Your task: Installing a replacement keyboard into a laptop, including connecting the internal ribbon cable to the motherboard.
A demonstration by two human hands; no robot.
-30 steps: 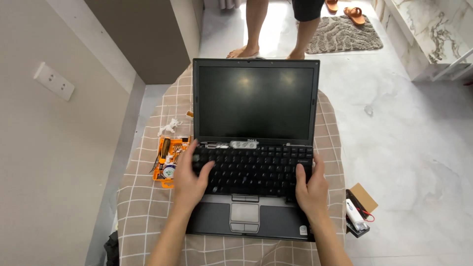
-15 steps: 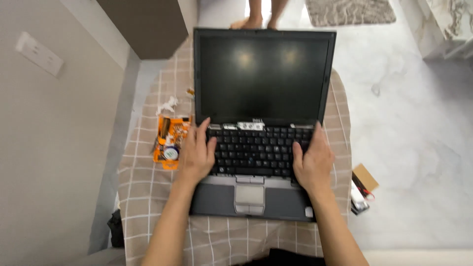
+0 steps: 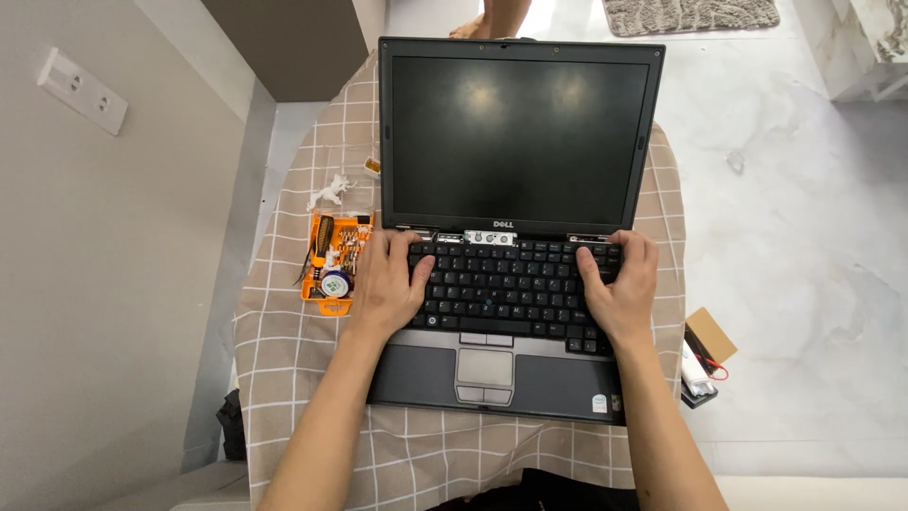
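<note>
An open grey laptop with a dark screen lies on a table covered by a beige checked cloth. My left hand rests on the left end of the black keyboard, fingers curled over its top left corner. My right hand lies on the right end of the keyboard, fingertips at its top right corner near the hinge. Both hands press flat on the keys and hold nothing loose.
An orange screwdriver bit set sits on the cloth left of the laptop, with a white crumpled scrap behind it. A small cardboard box and tools lie on the floor at right. Another person's foot shows at the top.
The view has shifted, so the laptop sits higher and fuller in frame. Both hands have slid up the keyboard toward its top corners.
</note>
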